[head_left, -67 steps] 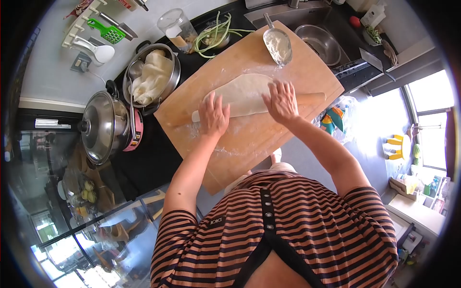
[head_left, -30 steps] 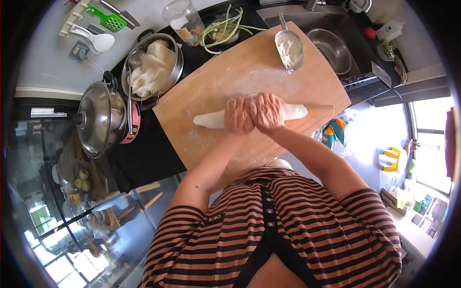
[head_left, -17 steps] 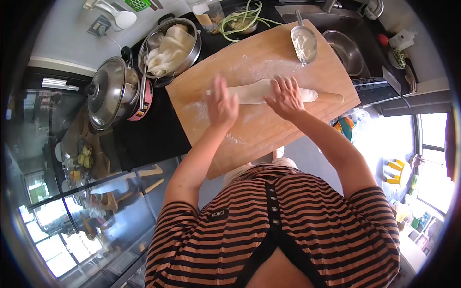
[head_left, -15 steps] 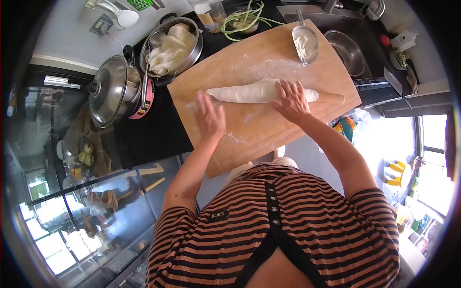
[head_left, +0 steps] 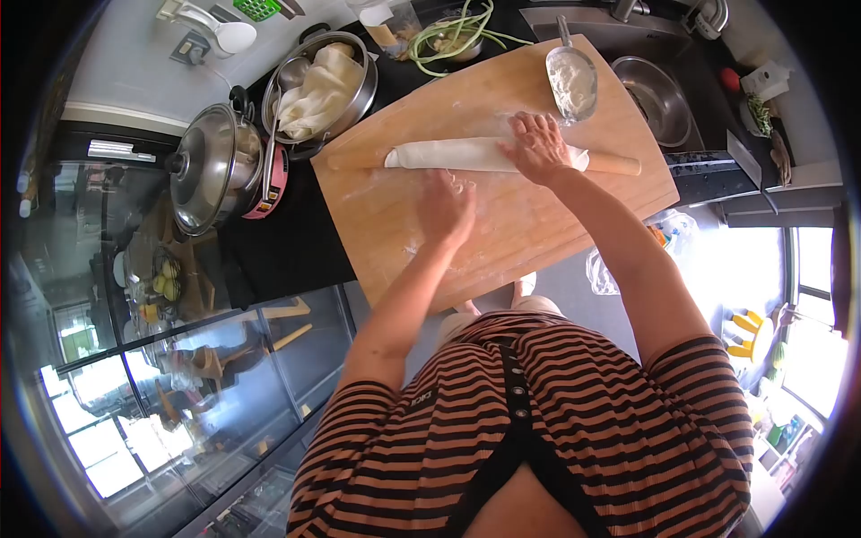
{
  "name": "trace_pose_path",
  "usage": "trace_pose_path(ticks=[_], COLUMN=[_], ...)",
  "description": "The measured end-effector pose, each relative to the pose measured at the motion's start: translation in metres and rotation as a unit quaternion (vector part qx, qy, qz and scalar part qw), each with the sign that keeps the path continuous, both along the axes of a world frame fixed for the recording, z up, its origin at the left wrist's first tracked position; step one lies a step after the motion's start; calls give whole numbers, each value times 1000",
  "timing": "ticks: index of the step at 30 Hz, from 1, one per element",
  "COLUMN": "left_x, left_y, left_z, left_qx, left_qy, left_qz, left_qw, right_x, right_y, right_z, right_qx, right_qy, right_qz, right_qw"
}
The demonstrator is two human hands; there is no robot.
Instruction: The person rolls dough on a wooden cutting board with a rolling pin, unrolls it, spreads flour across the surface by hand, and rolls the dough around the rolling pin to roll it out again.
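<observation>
A long rolling pin lies across the floured wooden board, its bare wooden ends sticking out of the white sheet of dough wrapped around it. My right hand presses on the right part of the wrapped dough, fingers stretched out and a little apart. Just below the roll's left-middle part is my left hand, blurred, with its thumb apart from the fingers and nothing seen in it. Whether its fingertips touch the dough I cannot tell.
A metal scoop of flour rests at the board's far right. Behind the left edge stand a pan holding more dough and a lidded pot. Long green beans lie at the back; a steel bowl sits in the sink.
The left hand has moved right, from the roll's left end to below its middle. The dough roll now sits slightly farther from me and looks straighter, with the pin's left end uncovered.
</observation>
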State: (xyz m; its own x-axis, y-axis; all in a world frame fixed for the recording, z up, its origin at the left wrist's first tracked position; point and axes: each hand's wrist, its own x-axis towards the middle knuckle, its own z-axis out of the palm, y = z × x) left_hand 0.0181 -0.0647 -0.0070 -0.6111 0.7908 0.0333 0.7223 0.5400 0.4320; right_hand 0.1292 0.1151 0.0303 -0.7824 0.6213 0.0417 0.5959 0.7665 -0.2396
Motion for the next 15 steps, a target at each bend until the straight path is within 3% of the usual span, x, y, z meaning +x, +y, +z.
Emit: trace_pose_path(ticks=[2, 4, 6, 9, 11, 13, 15], left_x=[-23, -40, -35, 11, 33, 51, 49], left_y=[-37, -93, -128, -104, -37, 11, 20], left_z=[20, 0, 7, -5, 8, -27, 5], left_qx=[-99, -48, -135, -209, -178, -3, -10], left_qy=[-59, 54, 97, 118, 21, 133, 41], left_qz=[59, 102, 66, 73, 37, -19, -30], left_qw=[992, 992, 984, 968, 983, 991, 999], right_x=[0, 0, 0, -2, -3, -1, 4], right_y=[0, 0, 2, 4, 3, 1, 10], right_z=[-2, -6, -6, 0, 3, -4, -7], right_qx=[-15, -25, -30, -41, -54, -50, -28], right_qy=[1, 15, 14, -2, -4, 3, 19], right_qz=[3, -1, -2, 0, 1, 10, 26], right_qw=[1000, 1000, 999, 999, 999, 999, 999])
